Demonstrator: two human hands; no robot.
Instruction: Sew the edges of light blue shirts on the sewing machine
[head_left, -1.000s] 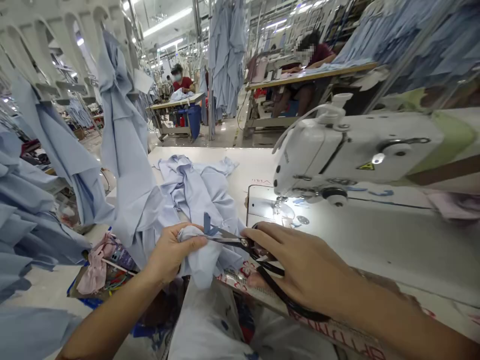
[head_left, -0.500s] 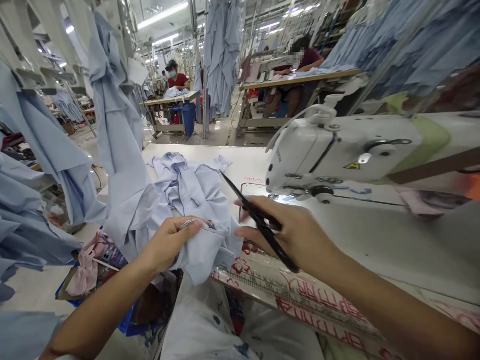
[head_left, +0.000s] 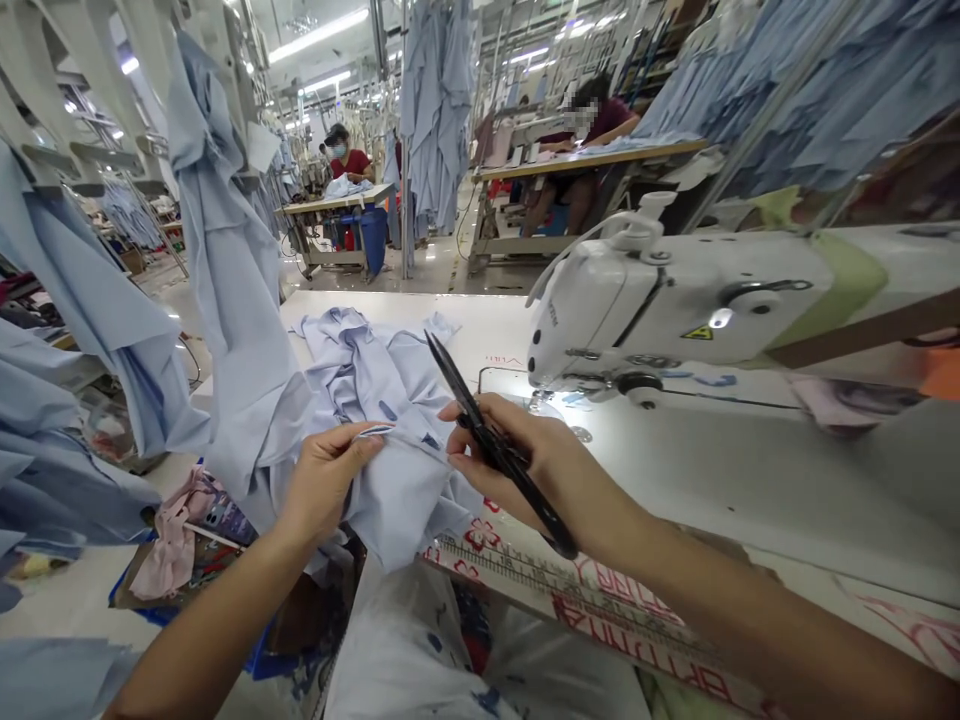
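Note:
A light blue garment [head_left: 409, 485] lies bunched on the white sewing table [head_left: 480, 310], its near part hanging over the front edge. My left hand [head_left: 322, 480] pinches a folded edge of this cloth between thumb and fingers. Small dark blue marks or scraps show on the fabric by that edge. Black scissors [head_left: 487, 440] are in my right hand [head_left: 536, 465], blades pointing up and away over the garment. Its thumb and fingertips come close to the cloth; whether they touch it I cannot tell.
A white sewing machine [head_left: 675, 300] stands at the right. Blue garments [head_left: 225, 270] hang from clamps on the left. Below them sits a blue bin [head_left: 142, 590] with pink cloth. A measuring tape [head_left: 525, 565] runs along the table edge. Two people work at tables behind.
My right hand has moved left with the scissors, nearer my left hand, and the blades now point more steeply upward. My left hand has shifted slightly left along the cloth.

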